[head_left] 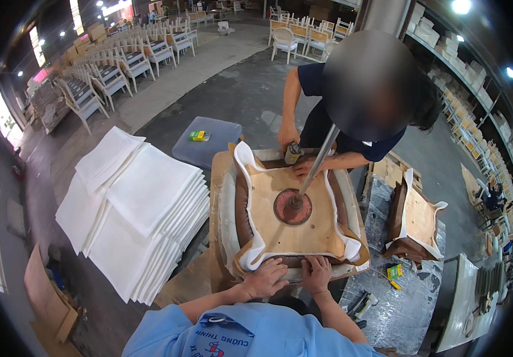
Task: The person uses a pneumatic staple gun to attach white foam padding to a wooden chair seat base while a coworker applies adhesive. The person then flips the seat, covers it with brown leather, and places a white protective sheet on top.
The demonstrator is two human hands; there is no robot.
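Observation:
A seat panel, bare plywood [265,190] with brown covering [242,199] and white padding [245,156] around its edges, lies underside up in a pale padded frame [228,220]. Both my hands rest at its near edge. My left hand [265,279] lies over the brown rim with its fingers stretched out and apart. Just right of it, my right hand [317,275] presses its spread fingertips on the same rim. A metal rod [320,159] with a round red pad [292,207] bears down on the plywood's middle. Opposite me, a co-worker's hand [289,135] holds a dark power tool [293,153] at the far edge.
White foam sheets [149,196] are stacked at left. A grey cushion [206,140] with a small yellow-green box [198,136] sits beyond. At right, another brown seat panel [420,217], a yellow-green box [394,272] and a tool [363,304] lie on a plastic-covered table [408,303].

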